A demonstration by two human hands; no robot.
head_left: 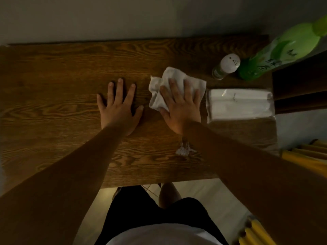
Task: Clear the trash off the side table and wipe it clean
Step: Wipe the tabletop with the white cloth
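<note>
The dark wooden side table (53, 106) fills the middle of the head view. My right hand (180, 106) presses flat on a crumpled white cloth (159, 87) right of the table's centre, fingers spread over it. My left hand (118, 105) lies flat on the bare wood just left of the cloth, fingers apart, holding nothing. A small whitish smear or scrap (184, 150) sits on the wood near the front edge, under my right forearm.
A white-capped shaker (226, 67) and a green bottle (283, 52) stand at the back right. A clear pack of white tissues (240, 105) lies at the right edge. A wall runs behind the table. Yellow objects (304, 156) are off the right side.
</note>
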